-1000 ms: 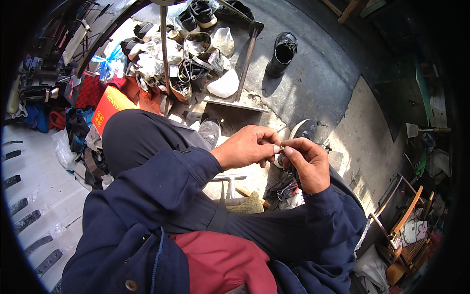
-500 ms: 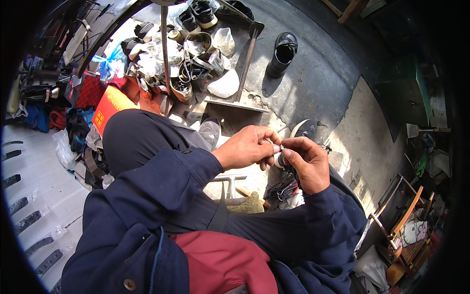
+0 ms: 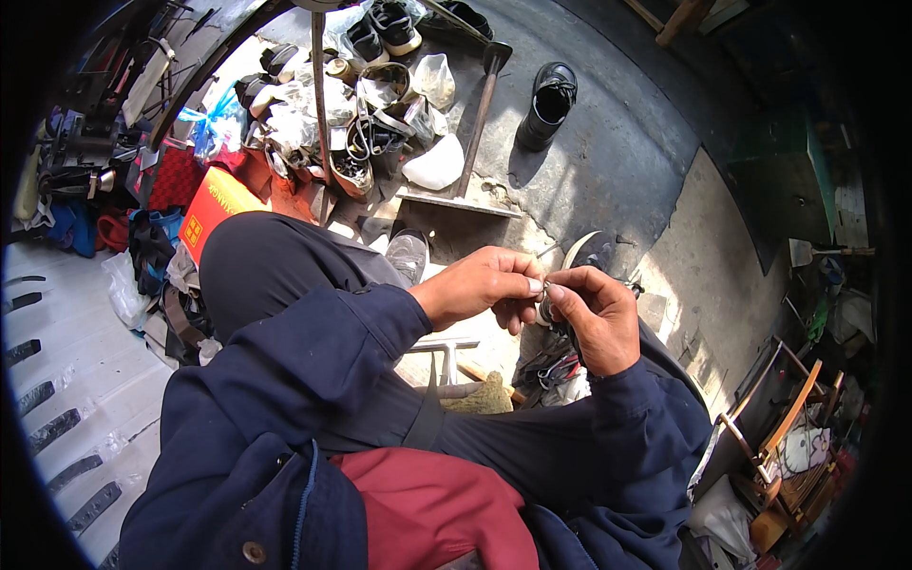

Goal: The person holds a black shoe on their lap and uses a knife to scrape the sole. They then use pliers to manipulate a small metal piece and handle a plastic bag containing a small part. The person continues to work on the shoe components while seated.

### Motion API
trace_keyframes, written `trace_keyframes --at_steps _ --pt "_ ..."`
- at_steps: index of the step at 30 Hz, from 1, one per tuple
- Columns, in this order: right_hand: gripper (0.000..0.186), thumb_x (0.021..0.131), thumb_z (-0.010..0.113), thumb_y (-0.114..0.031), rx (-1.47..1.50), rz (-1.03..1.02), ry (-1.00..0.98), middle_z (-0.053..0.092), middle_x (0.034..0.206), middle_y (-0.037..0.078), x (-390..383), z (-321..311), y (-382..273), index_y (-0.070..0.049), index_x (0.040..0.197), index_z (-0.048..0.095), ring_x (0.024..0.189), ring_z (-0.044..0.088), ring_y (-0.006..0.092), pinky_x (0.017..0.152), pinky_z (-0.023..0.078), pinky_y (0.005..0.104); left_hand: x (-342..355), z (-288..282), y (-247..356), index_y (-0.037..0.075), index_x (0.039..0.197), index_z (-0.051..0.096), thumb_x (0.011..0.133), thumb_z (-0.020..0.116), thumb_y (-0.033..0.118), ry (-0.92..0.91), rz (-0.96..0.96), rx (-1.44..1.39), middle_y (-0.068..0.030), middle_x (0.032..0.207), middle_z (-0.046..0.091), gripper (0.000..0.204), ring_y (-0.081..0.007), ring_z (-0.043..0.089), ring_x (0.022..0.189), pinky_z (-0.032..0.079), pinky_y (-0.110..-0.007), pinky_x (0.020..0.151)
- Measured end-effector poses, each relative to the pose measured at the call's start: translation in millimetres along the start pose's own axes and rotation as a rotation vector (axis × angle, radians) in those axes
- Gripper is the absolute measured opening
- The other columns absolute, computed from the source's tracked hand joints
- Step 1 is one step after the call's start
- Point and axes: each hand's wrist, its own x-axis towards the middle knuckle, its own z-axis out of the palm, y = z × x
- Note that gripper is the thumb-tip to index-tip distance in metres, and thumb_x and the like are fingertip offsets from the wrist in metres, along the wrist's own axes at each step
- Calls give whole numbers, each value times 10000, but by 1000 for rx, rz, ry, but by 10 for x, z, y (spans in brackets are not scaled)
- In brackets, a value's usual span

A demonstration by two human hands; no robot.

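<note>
My left hand (image 3: pixel 483 287) and my right hand (image 3: pixel 605 318) meet tip to tip in front of my lap. Thumb and forefinger of each are pinched together. Between the fingertips is something tiny and pale; its kind is too small to make out. Just under my right hand a bundle of dark tools (image 3: pixel 552 369) with some red on it is partly covered. A metal stand (image 3: pixel 450 359) shows beneath my left hand, beside a yellowish, rough-edged block (image 3: pixel 485 395). Beyond the hands, a dark shoe (image 3: pixel 593 251) is seen in part.
A black shoe (image 3: pixel 550 106) stands on the floor ahead. Shoes and plastic bags (image 3: pixel 294 119) are heaped at the far left, near an orange box (image 3: pixel 217 211). A long-handled tool (image 3: pixel 480 119) stands upright in front. At right lies a wooden-framed chair (image 3: pixel 792 408).
My left thumb and fingers have shifted slightly around the tiny thing, which is less visible between the fingertips. The right hand has stayed almost still.
</note>
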Motion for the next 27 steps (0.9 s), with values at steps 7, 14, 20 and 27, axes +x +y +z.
trace_keyframes --at_steps 7,14,20,27 --pt "154 996 692 -76 -54 15 20 683 846 15 -3 -3 -1 54 1072 727 744 590 72 685 483 231 -10 13 18 55 981 626 1012 561 192 -5 -2 29 -64 833 705 156 -153 695 649 528 -246 592" --pt "159 1012 663 -75 -34 7 12 680 842 16 -2 -4 11 58 1072 726 739 600 78 683 486 232 -13 9 14 54 980 632 1015 553 194 5 -12 36 -65 833 708 165 -151 693 649 529 -247 596" --pt "163 998 684 -92 -13 7 26 692 820 19 1 2 18 48 1064 736 732 602 67 664 480 224 -6 6 8 57 972 629 1016 550 202 -4 -14 15 -75 832 714 171 -162 697 648 537 -261 602" --pt "156 1013 655 -72 -24 18 15 678 843 20 -6 14 -19 62 1064 717 740 601 81 685 492 238 -30 13 36 71 965 606 1025 542 238 -10 -49 -31 -100 836 736 189 -183 709 653 557 -297 623"
